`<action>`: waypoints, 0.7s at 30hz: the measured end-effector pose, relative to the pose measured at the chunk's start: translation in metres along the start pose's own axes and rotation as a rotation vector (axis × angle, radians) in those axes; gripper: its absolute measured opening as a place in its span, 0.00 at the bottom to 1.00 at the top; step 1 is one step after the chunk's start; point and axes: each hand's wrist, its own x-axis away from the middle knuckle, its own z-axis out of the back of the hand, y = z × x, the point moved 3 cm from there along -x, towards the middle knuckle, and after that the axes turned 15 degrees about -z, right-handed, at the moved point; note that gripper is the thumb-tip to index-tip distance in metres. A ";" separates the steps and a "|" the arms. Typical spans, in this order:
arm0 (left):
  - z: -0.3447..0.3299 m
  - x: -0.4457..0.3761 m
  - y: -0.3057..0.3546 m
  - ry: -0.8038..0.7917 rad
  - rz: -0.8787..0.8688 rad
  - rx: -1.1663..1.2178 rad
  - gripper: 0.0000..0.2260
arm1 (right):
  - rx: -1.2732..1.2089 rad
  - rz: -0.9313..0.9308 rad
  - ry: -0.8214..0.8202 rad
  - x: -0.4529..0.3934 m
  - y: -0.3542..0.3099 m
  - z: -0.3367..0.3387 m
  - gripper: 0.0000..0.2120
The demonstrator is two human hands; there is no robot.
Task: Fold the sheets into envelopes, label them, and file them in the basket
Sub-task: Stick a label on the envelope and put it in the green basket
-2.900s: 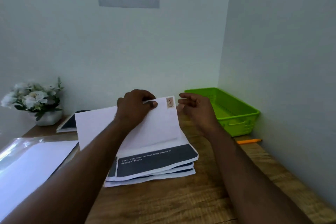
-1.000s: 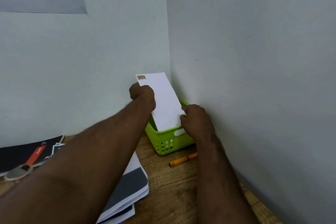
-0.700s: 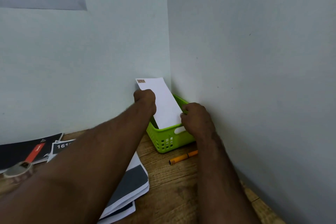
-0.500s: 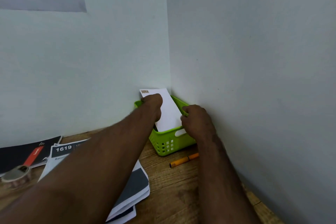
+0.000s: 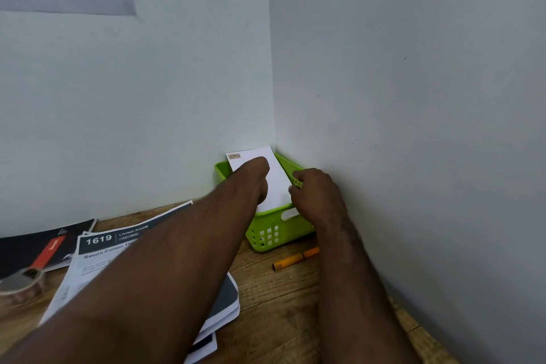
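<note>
Fingers of both hands, left [image 5: 251, 177] and right [image 5: 317, 195], grasp a stamped envelope [image 5: 277, 183] half-lowered into the basket [image 5: 266, 236], centre frame; sheets [image 5: 97, 257] lower left remain unfolded.

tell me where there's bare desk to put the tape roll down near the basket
Bare wood shows in front of the green basket, around the orange pen, between the paper stack and the right wall. That strip runs toward the near edge, partly under the right forearm. The far left is crowded: tape roll, dark booklet, printed sheets. The basket holds the envelope and both hands.
</note>
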 end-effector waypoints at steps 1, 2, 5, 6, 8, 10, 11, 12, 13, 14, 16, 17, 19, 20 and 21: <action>0.000 -0.001 -0.002 0.001 0.002 -0.005 0.17 | -0.003 0.000 -0.002 0.000 0.000 0.000 0.17; 0.000 0.002 -0.003 -0.027 -0.001 0.028 0.17 | -0.008 0.000 -0.005 -0.001 0.000 0.000 0.18; -0.005 0.003 -0.005 -0.023 0.002 0.049 0.16 | -0.023 -0.003 -0.007 -0.001 0.001 -0.001 0.19; -0.003 0.001 -0.006 -0.015 0.003 0.018 0.16 | -0.027 -0.005 -0.003 -0.002 0.001 -0.002 0.18; 0.002 0.002 -0.008 0.023 0.016 0.006 0.15 | -0.036 -0.009 0.001 -0.002 0.001 -0.002 0.19; 0.002 0.000 -0.010 0.023 0.023 0.035 0.14 | -0.041 -0.009 0.001 -0.002 0.001 -0.002 0.19; 0.003 0.003 -0.009 0.014 0.025 -0.005 0.15 | -0.041 -0.009 0.002 -0.002 0.001 -0.002 0.19; 0.003 0.003 -0.008 0.009 0.010 -0.013 0.15 | -0.040 -0.010 0.003 -0.002 0.001 -0.002 0.19; 0.004 0.003 -0.006 0.012 0.009 -0.004 0.15 | -0.038 -0.011 0.005 -0.002 0.001 -0.001 0.18; 0.005 0.006 -0.004 0.006 0.016 0.004 0.15 | -0.033 -0.015 0.004 -0.002 0.001 -0.001 0.18; 0.007 0.010 0.000 -0.028 0.006 0.000 0.15 | -0.017 -0.026 -0.005 -0.002 0.002 -0.001 0.18; 0.008 0.011 -0.001 -0.031 0.022 -0.002 0.16 | -0.004 -0.031 -0.012 -0.002 0.003 -0.002 0.18; 0.006 0.013 -0.002 -0.043 0.049 -0.025 0.16 | 0.022 -0.041 -0.015 -0.002 0.003 -0.002 0.17; 0.006 0.014 -0.003 -0.049 0.047 -0.023 0.16 | 0.024 -0.048 -0.015 -0.002 0.003 -0.001 0.17; 0.005 0.016 -0.003 -0.044 0.045 -0.029 0.16 | 0.017 -0.053 -0.016 -0.002 0.004 -0.001 0.18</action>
